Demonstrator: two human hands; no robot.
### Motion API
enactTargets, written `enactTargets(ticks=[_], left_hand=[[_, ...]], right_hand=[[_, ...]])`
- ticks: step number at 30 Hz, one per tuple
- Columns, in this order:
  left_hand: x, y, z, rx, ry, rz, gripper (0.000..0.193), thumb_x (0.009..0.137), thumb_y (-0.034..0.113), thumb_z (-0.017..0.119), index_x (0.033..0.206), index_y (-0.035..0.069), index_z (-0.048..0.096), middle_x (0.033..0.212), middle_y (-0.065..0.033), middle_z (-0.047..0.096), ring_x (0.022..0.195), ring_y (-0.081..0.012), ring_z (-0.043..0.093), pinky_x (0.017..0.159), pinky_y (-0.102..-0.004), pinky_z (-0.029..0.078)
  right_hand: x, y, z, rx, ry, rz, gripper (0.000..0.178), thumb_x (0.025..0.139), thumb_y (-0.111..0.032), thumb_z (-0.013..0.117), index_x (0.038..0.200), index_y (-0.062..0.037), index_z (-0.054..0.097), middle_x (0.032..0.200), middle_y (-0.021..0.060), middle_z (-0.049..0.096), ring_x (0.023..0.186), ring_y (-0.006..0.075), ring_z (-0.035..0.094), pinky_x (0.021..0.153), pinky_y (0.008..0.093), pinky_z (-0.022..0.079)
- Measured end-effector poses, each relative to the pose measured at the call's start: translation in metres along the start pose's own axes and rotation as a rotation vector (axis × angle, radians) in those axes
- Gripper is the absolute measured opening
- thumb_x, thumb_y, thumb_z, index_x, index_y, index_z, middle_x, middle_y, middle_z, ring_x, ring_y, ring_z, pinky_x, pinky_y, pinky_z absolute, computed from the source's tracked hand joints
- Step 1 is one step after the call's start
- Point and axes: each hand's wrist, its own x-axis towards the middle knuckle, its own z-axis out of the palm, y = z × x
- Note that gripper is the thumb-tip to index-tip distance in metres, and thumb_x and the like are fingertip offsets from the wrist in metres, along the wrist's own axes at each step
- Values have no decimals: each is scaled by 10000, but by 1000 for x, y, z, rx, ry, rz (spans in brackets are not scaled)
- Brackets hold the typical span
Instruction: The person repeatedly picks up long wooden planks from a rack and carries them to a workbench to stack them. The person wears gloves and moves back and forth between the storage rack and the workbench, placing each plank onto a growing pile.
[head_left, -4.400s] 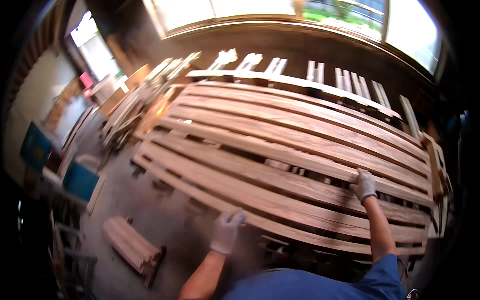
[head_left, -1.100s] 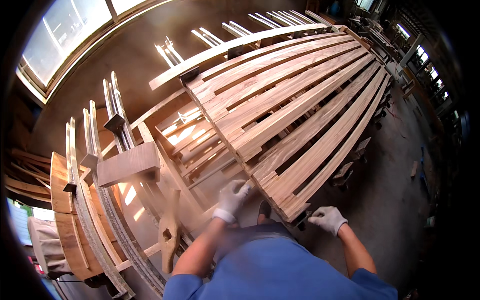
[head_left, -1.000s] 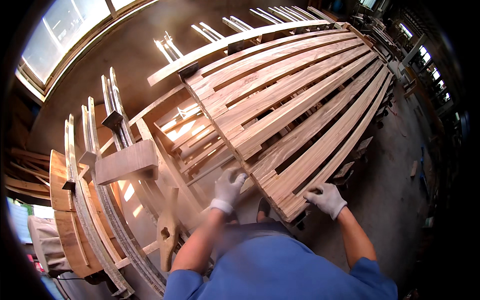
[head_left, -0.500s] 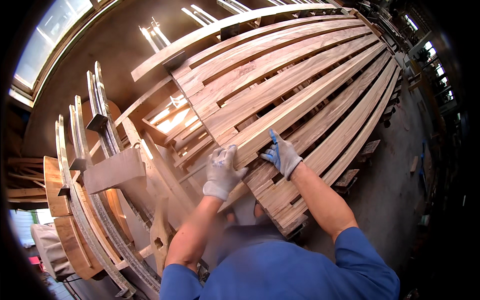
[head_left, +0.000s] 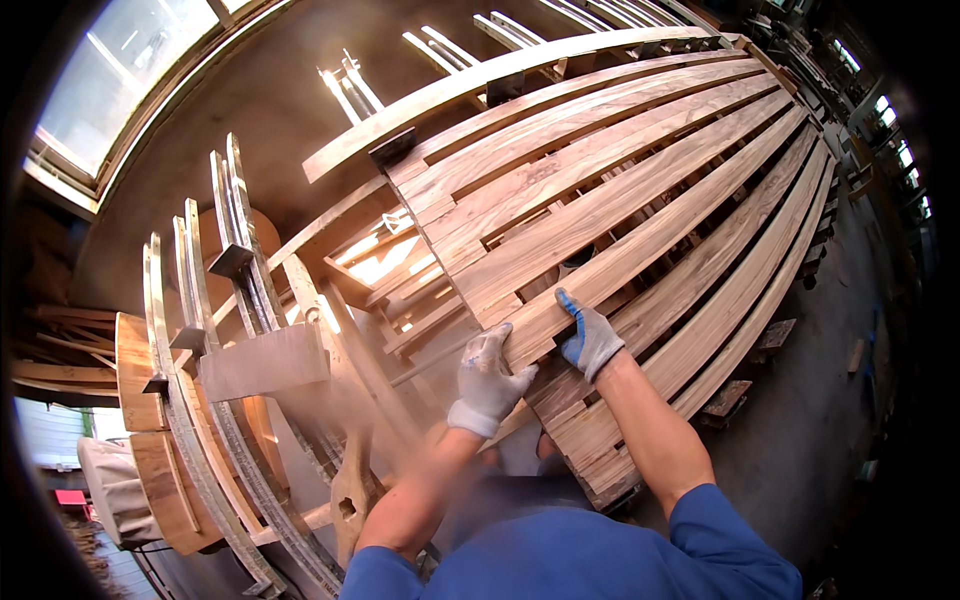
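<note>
A long pale wooden board (head_left: 690, 223) lies among several similar boards, its near end toward me. My left hand (head_left: 488, 378), in a white work glove, is closed round the near end of that board. My right hand (head_left: 590, 338), in a white glove with blue finger coating, holds the board's right edge a little farther along. One blue-coated digit rests on its top face and the other fingers curl down beside it, partly hidden. Wider boards (head_left: 520, 285) lie to the left, and narrower ones (head_left: 640, 435) to the right, with dark gaps between them.
Metal bar clamps (head_left: 240, 230) stand upright on the left, beside a wooden block (head_left: 265, 362). A separate wooden beam (head_left: 420, 105) runs along the far left side of the boards. Wooden framing (head_left: 345, 345) shows left of the board ends. Grey floor (head_left: 800, 420) lies to the right.
The held board has come down from a slightly raised, tilted position to lie flatter among its neighbours. Both hands remain at its near end. The whole view has shifted slightly.
</note>
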Motion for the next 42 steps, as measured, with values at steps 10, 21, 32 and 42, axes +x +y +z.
enactTargets(ticks=[10,21,32,42], left_hand=[[21,-5,-12,-103,-2,-156,697,665,303,907,1266,44,666,1146,-157,725,1053,-292,705,929,-396,558],[4,3,-10,13,-9,6,636,609,284,920,1170,97,686,1057,-120,711,1026,-325,644,925,-435,529],[-6,-6,-3,149,-89,-60,692,665,384,898,1243,80,671,1132,-158,679,1115,-367,597,998,-463,484],[-15,-5,6,173,-60,-139,677,683,316,908,1259,67,654,1175,-165,656,1163,-369,563,1034,-459,461]], right_hand=[[5,10,28,-85,140,-120,359,841,-208,859,1093,-15,690,954,80,704,769,200,675,648,339,572],[-32,-21,1,-524,83,57,540,850,-387,844,1142,15,633,1051,150,664,876,266,696,643,424,636],[-84,-45,-23,-1049,0,-107,346,935,-373,749,950,-33,688,824,51,681,713,126,672,630,277,580],[-84,-20,-30,-1576,5,-540,293,893,-298,750,1036,-46,712,936,101,718,873,244,691,798,364,565]])
